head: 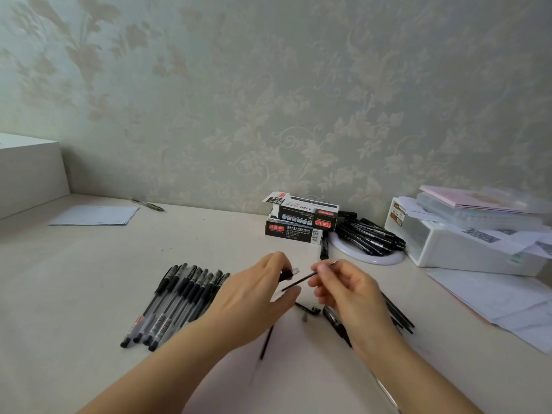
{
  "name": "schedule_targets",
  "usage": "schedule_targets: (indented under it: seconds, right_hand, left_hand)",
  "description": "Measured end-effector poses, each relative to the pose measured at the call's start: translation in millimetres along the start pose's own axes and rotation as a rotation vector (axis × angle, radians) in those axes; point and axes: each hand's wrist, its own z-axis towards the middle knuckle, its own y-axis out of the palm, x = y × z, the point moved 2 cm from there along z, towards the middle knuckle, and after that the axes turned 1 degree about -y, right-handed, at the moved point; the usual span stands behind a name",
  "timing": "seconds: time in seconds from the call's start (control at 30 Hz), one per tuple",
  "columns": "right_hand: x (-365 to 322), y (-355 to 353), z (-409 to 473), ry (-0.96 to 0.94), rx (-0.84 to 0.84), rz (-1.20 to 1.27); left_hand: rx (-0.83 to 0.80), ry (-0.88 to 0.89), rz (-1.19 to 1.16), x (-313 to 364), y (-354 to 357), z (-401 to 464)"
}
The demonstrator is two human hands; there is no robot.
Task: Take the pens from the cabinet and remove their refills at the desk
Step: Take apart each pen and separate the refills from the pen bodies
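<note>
My left hand (254,297) grips a pen's black grip piece (288,274) above the desk. My right hand (348,294) pinches a thin black refill (298,282) that slants from the left hand up to the right. Several capped black gel pens (176,303) lie in a row to the left of my hands. Pulled refills (400,313) lie in a bunch to the right, partly behind my right hand. A loose black cap (309,309) and a pen part (336,321) lie between my hands. Another thin refill (266,342) pokes out under my left wrist.
Two black pen boxes (298,222) are stacked at the wall. A white ring (370,255) bears a heap of black pens (370,234). A white storage box (466,243) with books stands right, loose papers (501,300) in front. A paper sheet (95,215) and a pen (148,204) lie far left.
</note>
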Motion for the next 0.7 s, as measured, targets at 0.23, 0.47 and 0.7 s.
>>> schedule_targets:
  seconds: [0.23, 0.47, 0.7]
  right_hand:
    - [-2.5, -23.4, 7.2, -0.118, 0.318, -0.007]
    - [-3.2, -20.3, 6.2, -0.148, 0.291, -0.004]
    - [-0.9, -14.0, 5.2, -0.01, 0.181, 0.169]
  left_hand:
    - [-0.226, -0.088, 0.124, -18.9, 1.5, -7.3]
    - [-0.182, -0.103, 0.175, -23.2, -8.3, -5.4]
    - [-0.09, 0.005, 0.034, -9.7, -0.8, -5.0]
